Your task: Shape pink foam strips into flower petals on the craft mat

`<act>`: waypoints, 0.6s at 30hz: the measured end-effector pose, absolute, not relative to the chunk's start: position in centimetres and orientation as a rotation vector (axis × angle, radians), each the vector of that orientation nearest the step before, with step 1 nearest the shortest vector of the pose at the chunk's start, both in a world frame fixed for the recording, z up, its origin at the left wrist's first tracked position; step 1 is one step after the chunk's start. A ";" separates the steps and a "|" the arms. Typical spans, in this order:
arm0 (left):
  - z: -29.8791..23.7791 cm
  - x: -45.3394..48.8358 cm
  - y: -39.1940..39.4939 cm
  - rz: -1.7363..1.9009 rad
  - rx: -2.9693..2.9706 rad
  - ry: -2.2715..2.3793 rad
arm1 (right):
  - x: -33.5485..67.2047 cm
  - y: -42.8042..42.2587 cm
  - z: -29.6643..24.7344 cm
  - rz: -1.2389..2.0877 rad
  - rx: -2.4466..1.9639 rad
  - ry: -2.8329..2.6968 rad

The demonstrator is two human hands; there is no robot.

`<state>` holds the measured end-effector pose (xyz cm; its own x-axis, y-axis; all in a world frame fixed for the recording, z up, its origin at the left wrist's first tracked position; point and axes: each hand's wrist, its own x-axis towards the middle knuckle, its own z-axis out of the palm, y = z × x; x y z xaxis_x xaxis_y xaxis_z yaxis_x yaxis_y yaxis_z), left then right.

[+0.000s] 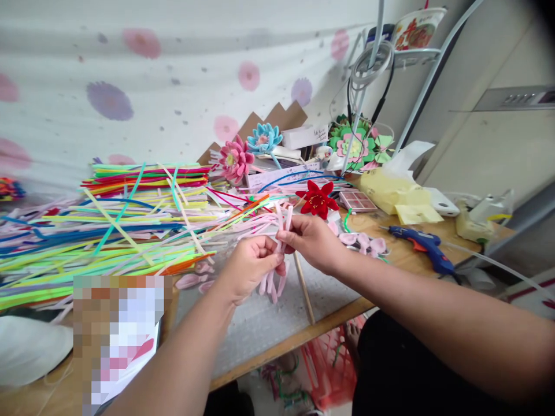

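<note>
My left hand (250,267) is closed around a bundle of pale pink pipe cleaners (274,281), whose ends hang below the fist and stick up above it. My right hand (309,238) pinches the upper ends of the same bundle just to the right of the left hand. Both hands hover over a wooden table (303,335), above a thin wooden stick (304,289) lying on it. A large heap of coloured pipe cleaners (121,219) lies to the left of my hands.
A red pipe-cleaner flower (317,198), pink (236,159) and blue (264,137) flowers and a green one (358,144) stand behind. Pink petal loops (366,242), a blue glue gun (427,247), yellow tissue pack (399,190) and a metal stand (368,86) are at the right.
</note>
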<state>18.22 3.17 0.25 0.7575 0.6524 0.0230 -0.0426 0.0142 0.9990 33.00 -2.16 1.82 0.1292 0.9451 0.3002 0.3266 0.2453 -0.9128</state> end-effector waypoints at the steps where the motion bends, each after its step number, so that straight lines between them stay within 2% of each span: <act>1: 0.3 18.2 3.1 0.580 1.437 0.509 | 33.0 -2.1 1.9 0.691 -1.278 -1.428; 6: 0.4 18.4 2.7 0.559 1.214 0.398 | 32.9 -2.1 1.8 0.524 -1.231 -1.452; 10: 0.5 18.8 2.4 0.700 1.161 0.456 | 32.2 -2.2 1.6 0.430 -1.246 -1.392; 14: 0.3 18.8 2.4 0.836 1.321 0.560 | 31.6 -2.3 1.5 0.443 -1.242 -1.387; 18: 0.4 18.3 2.9 0.789 1.634 0.574 | 31.8 -2.2 1.5 0.568 -1.214 -1.366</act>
